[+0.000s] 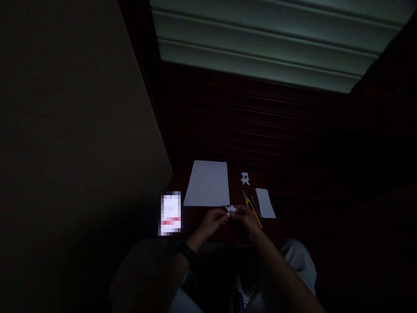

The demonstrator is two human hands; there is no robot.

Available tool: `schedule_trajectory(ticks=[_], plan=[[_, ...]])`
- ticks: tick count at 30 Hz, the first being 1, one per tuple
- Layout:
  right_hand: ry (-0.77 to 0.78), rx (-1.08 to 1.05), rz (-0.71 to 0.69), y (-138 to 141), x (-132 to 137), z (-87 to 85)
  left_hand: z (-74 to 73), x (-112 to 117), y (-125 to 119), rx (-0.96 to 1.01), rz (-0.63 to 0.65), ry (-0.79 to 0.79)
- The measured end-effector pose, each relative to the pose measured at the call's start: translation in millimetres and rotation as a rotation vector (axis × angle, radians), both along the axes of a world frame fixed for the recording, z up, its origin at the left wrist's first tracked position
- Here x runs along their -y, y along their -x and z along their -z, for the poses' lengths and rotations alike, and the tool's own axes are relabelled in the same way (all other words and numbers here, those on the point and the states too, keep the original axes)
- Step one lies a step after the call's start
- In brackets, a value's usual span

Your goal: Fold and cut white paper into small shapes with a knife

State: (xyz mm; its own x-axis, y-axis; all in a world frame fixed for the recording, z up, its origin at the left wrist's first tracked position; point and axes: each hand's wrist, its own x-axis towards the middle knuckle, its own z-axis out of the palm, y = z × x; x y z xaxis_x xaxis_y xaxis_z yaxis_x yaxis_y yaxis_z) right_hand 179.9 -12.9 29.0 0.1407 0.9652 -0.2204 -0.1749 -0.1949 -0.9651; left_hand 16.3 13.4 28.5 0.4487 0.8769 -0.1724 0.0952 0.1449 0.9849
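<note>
While both hands are held close together, the folded paper piece (231, 210) is pinched between the fingertips of the left hand (213, 218) and right hand (246, 216); neither is nearer, and its long axis cannot be made out. White, angular facets are noted. Just beyond, a smooth rectangular sheet (208, 184) is laid flat; beside the right hand, a slender yellow cutter (249, 205) is set aslant, near oblong paper slips (266, 203).
</note>
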Motion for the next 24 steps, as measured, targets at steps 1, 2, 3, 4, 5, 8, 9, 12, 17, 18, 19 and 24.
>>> schedule_trajectory(ticks=[1,2,3,4,5,8,9,12,17,18,19,24], plan=[[0.002,0.013,0.0,-2,-1,0.2,-0.7,1,0,0.004,0.007,0.008],[0.004,0.03,-0.004,-4,-2,0.0,-1.3,1,1,0.008,0.014,0.016],[0.004,0.05,-0.009,-6,-2,-0.7,-2.0,2,1,0.013,0.021,0.022],[0.003,0.073,-0.015,-7,-3,-1.8,-2.7,2,1,0.019,0.028,0.028],[-0.001,0.099,-0.023,-8,-3,-3.3,-3.5,3,2,0.026,0.034,0.031],[-0.017,0.185,-0.056,-10,-2,-9.9,-5.1,4,2,0.018,0.057,0.005],[-0.024,0.215,-0.071,-10,-1,-12.4,-4.9,4,1,0.003,0.059,-0.01],[-0.058,0.304,-0.118,-9,1,-17.8,-1.2,4,0,-0.044,0.05,-0.038],[-0.123,0.475,-0.147,-6,4,-19.4,5.9,3,-1,-0.041,0.037,-0.029],[-0.134,0.508,-0.141,-5,5,-19.7,6.0,3,-1,-0.037,0.034,-0.024],[-0.144,0.535,-0.133,-4,6,-20.4,5.7,4,-1,-0.034,0.031,-0.017],[-0.286,0.765,-0.117,3,13,-26.3,1.7,6,1,-0.022,0.009,0.018]])
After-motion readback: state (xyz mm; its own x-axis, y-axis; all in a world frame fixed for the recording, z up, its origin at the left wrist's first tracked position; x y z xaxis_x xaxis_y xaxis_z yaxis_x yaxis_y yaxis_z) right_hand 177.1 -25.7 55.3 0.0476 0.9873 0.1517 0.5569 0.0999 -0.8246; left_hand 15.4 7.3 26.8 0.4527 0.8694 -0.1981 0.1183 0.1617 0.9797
